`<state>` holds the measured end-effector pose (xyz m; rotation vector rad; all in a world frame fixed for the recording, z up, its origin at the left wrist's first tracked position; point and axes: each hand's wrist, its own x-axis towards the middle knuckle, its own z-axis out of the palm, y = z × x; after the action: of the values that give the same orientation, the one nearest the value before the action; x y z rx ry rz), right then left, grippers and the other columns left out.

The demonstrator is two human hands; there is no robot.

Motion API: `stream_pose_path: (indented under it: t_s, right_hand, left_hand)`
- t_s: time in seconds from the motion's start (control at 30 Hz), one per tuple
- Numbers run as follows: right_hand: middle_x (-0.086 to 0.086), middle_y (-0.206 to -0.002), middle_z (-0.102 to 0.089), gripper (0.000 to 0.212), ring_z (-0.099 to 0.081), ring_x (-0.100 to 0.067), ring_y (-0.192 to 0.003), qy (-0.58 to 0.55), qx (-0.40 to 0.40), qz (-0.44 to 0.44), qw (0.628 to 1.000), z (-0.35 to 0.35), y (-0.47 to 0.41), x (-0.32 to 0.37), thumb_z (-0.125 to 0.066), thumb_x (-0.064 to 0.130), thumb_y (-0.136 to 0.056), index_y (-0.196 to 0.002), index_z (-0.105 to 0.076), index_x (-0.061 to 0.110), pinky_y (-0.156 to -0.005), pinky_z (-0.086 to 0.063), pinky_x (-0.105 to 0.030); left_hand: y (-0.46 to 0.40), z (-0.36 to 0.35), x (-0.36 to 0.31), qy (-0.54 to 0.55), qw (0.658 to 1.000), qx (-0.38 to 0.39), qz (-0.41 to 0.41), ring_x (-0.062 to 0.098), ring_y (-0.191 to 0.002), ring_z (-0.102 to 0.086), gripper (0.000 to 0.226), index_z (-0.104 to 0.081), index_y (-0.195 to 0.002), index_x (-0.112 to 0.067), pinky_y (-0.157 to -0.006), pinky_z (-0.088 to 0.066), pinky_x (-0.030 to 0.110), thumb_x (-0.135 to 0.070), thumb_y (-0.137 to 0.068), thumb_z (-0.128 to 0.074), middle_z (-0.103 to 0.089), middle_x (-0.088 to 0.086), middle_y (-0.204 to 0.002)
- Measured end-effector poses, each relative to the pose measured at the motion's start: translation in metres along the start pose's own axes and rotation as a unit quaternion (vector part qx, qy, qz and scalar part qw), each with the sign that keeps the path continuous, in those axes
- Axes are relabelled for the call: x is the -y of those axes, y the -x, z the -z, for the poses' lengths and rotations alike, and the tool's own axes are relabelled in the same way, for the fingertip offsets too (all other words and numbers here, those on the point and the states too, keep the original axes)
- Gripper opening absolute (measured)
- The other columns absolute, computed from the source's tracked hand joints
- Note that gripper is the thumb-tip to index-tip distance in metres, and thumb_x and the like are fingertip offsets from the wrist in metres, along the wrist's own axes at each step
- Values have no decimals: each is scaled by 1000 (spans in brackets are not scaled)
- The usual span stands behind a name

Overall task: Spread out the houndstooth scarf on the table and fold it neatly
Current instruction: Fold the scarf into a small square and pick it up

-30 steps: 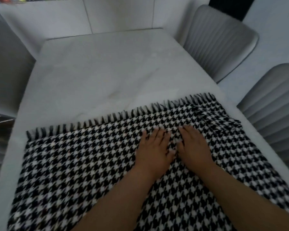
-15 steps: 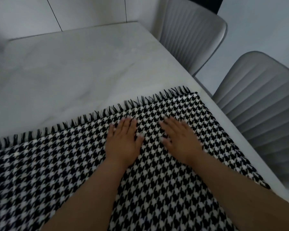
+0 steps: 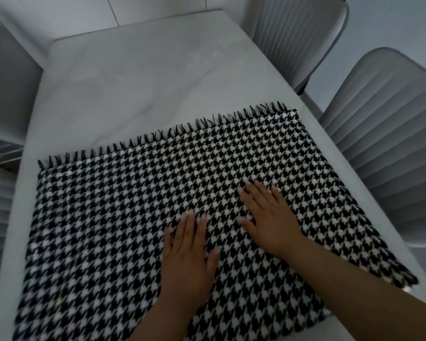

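Houndstooth scarf [image 3: 138,205] flat under hands [image 3: 231,237]

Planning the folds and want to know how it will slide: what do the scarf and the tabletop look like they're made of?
Scarf: seems a soft woven fabric, maybe wool or acrylic; matte, black-and-white houndstooth weave, with a loose thread fringe on the far edge. Table: looks like pale marble or sintered stone, smooth with faint grey veining and a dull sheen. Both hands, left hand and right hand, lie flat on the cloth.

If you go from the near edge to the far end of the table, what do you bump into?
Left hand → right hand, both flat on the houndstooth scarf → the scarf's fringe → bare marble table → the wall.
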<state>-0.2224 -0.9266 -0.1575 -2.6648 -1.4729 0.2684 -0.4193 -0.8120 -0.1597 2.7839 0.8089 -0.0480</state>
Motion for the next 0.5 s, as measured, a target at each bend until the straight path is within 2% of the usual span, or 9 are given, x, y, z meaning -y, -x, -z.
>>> stream_pose_path:
  t_s: [0.07,0.2,0.3,0.37,0.43,0.5]
  right_hand:
    - [-2,-159,-11,69,1,-16,-147,-17,-15,-17,1000,-1,12,3,-9,62,-95,-152,-12,22,-117,4,-39]
    - [-4,-157,-22,66,-11,-18,-146,8,-9,13,1000,-10,53,18,-15,59,-97,-150,-21,21,-116,-4,-40]
    - [-1,-159,-14,68,-4,-14,-147,-10,-5,-17,1000,-12,72,18,-10,59,-95,-152,-15,23,-116,4,-36]
    - [-1,-160,-10,70,-1,-14,-147,-28,-10,-26,999,-10,81,24,-8,60,-93,-152,-12,22,-117,7,-34]
    - [-1,-159,-11,70,-1,-15,-147,-22,-6,-12,1000,-12,93,35,-7,61,-93,-152,-14,22,-117,6,-34]
    - [-2,-159,-17,69,-5,-17,-147,-9,-5,-6,1000,-17,108,42,-7,61,-95,-151,-20,23,-116,1,-37]
  left_hand:
    - [28,-6,14,-22,999,4,31,19,-147,-12,64,-22,-151,-17,-114,-9,48,-56,-100,-14,-25,7,-157]
    - [71,-4,37,-40,996,-1,79,19,-146,-16,65,-20,-151,-18,-116,-5,43,-56,-99,-13,-22,4,-157]
    - [89,1,47,-30,993,1,112,17,-147,-13,67,-16,-150,-16,-117,0,40,-57,-98,-6,-20,3,-158]
    - [96,3,47,-17,993,-4,117,16,-147,-5,71,-7,-150,-17,-117,5,40,-61,-94,2,-10,1,-159]
    - [104,3,47,1,993,-12,116,15,-147,3,76,-1,-149,-20,-117,9,39,-65,-89,11,-1,-1,-159]
    - [117,1,51,10,994,-12,110,15,-146,1,80,-7,-150,-20,-118,6,41,-65,-88,13,-8,-1,-160]
